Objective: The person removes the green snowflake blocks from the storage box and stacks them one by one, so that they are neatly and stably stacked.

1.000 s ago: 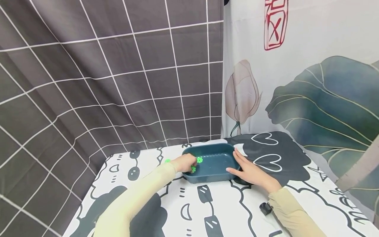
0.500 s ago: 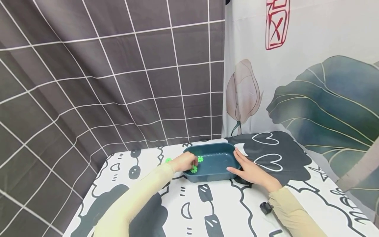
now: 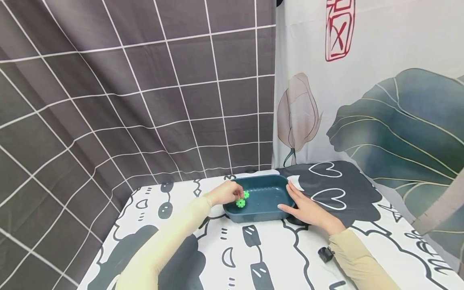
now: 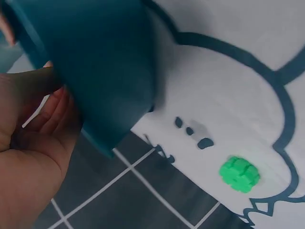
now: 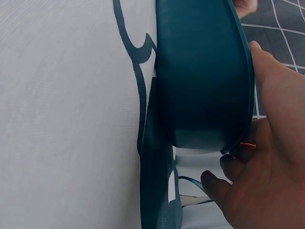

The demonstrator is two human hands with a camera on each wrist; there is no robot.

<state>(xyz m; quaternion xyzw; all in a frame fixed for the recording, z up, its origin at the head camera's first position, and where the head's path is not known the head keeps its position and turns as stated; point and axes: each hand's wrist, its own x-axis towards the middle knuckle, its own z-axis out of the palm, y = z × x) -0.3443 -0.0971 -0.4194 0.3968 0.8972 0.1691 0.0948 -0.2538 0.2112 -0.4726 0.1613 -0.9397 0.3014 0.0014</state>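
Note:
A dark teal basin (image 3: 268,216) stands on the patterned cloth. My left hand (image 3: 225,193) reaches over its left rim, with curled fingers pinching a green flower-shaped piece (image 3: 241,203) inside it. A second green piece (image 3: 246,194) shows just behind the fingertips. In the left wrist view the basin's wall hides those fingertips. Another notched green piece (image 4: 239,174) lies on the cloth outside the basin; the left hand or arm covers it in the head view. My right hand (image 3: 308,207) rests against the right end, its fingers straight along the rim and its thumb at the near side.
The white cloth (image 3: 275,245) carries black cartoon drawings. A dark grid curtain (image 3: 181,100) hangs behind and to the left. At the right back hangs a pale curtain (image 3: 362,80) with painted leaves. A small black device (image 3: 325,254) sits by the right wrist.
My left hand has risen slightly, and the pinched green piece has shifted up and right beside the second one. The piece on the cloth has passed out of sight. My right hand stays put.

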